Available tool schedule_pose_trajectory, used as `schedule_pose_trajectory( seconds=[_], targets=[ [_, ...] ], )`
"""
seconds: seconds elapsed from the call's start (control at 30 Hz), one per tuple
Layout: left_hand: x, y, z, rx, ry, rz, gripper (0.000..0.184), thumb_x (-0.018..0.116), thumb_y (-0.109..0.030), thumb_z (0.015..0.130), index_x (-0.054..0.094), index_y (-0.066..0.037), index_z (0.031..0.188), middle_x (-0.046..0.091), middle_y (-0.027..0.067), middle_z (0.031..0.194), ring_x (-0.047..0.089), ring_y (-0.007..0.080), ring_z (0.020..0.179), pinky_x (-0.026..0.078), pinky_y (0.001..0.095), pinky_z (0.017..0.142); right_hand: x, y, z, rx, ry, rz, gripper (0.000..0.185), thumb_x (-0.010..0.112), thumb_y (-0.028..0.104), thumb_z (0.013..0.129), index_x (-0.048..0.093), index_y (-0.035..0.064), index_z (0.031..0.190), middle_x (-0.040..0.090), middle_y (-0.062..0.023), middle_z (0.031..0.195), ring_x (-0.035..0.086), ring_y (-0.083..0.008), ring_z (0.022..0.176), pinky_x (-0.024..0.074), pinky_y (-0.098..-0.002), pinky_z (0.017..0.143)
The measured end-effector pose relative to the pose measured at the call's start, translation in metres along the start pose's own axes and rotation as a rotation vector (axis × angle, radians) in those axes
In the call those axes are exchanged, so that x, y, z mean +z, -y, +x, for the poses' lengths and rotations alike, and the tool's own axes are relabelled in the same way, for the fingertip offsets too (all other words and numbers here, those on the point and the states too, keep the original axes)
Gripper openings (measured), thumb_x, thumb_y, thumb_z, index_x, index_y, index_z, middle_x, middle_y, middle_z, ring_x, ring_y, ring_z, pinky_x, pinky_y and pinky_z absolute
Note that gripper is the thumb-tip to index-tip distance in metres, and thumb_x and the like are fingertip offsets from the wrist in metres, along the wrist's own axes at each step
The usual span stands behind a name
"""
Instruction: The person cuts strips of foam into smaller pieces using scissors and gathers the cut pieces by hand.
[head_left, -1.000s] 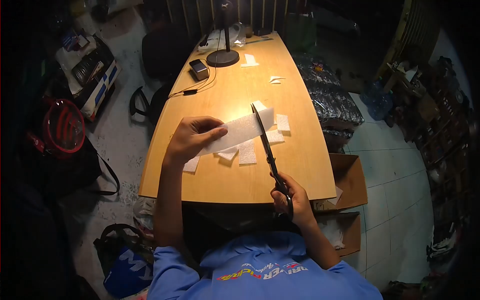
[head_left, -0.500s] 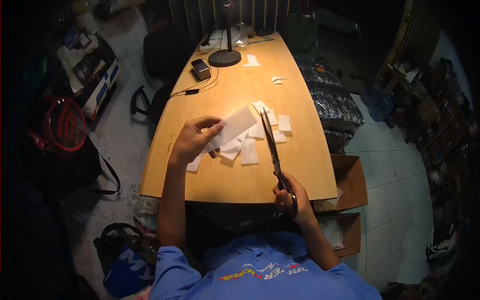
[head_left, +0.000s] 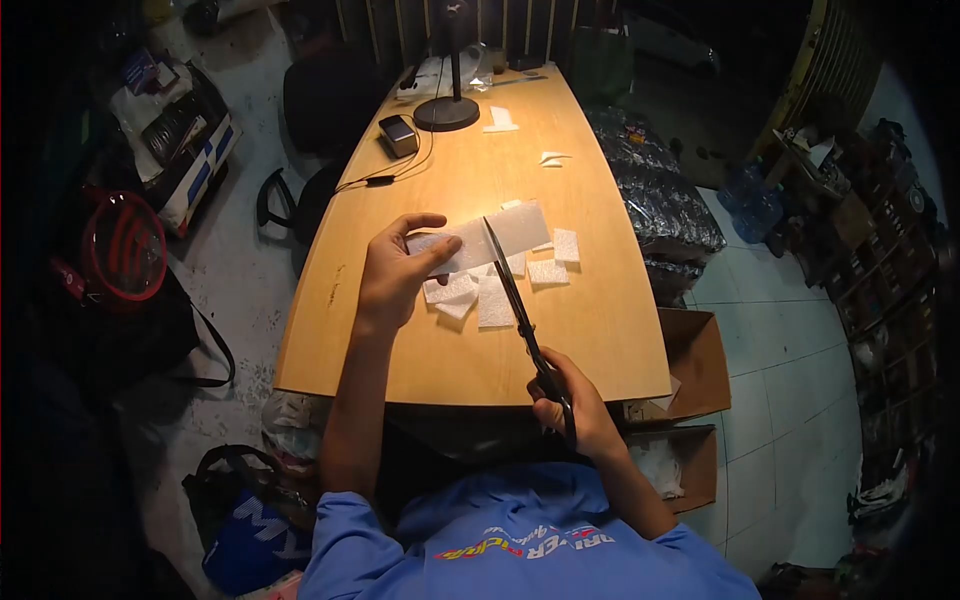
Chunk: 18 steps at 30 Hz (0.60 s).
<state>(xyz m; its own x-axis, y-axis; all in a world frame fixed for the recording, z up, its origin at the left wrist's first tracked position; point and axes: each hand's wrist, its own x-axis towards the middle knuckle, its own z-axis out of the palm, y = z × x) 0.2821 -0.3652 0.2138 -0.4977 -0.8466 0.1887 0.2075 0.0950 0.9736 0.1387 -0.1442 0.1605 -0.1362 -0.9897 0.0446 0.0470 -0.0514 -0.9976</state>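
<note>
My left hand [head_left: 398,268] pinches the left end of a white foam strip [head_left: 515,229] between thumb and fingers, above the table. In my right hand [head_left: 572,405] are black-handled scissors [head_left: 527,330], my fingers closed round the handles. Their blades point up and to the left, slightly parted, with the upper blade across the strip near its middle. Under and beside the strip lie several cut white foam pieces [head_left: 495,304], some overlapping. One separate piece [head_left: 566,246] rests to the right of the strip.
A lamp base [head_left: 447,114], a dark phone-like device [head_left: 398,136] and a cable [head_left: 380,181] are on the wooden table [head_left: 330,345]. White scraps [head_left: 499,120] lie farther back. Cardboard boxes [head_left: 702,365] stand beyond the table's right edge, black-wrapped bundles [head_left: 660,205] behind them.
The strip has been drawn back and turned more level, its free end swinging right. The scissors have moved left, and their blades now cross the strip again.
</note>
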Motion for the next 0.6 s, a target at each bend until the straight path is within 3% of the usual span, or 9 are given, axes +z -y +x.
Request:
schedule_pose_trajectory(
  seconds=[0.3, 0.6],
  targets=[
    [0.013, -0.002, -0.002, 0.042, 0.035, 0.009, 0.044, 0.070, -0.005, 0.079, 0.048, 0.008, 0.114, 0.064, 0.0112, 0.079, 0.059, 0.0104, 0.063, 0.047, 0.0209, 0.055, 0.006, -0.006, 0.011, 0.013, -0.051, 0.099, 0.067, 0.069, 0.029, 0.083, 0.036, -0.0065, 0.129, 0.048, 0.0011, 0.072, 0.043, -0.0045, 0.063, 0.0366, -0.0193, 0.059],
    [0.020, 0.010, 0.001, -0.063, -0.024, -0.213, 0.026, 0.063, -0.008, 0.085, 0.054, 0.008, 0.103, 0.063, 0.0138, 0.088, 0.064, 0.0170, 0.075, 0.055, 0.0258, 0.067, 0.007, -0.008, 0.011, 0.042, -0.135, 0.171, 0.055, 0.065, 0.017, 0.087, 0.037, -0.0063, 0.128, 0.049, 0.0029, 0.068, 0.041, -0.0015, 0.056, 0.0337, -0.0182, 0.051]
  ],
)
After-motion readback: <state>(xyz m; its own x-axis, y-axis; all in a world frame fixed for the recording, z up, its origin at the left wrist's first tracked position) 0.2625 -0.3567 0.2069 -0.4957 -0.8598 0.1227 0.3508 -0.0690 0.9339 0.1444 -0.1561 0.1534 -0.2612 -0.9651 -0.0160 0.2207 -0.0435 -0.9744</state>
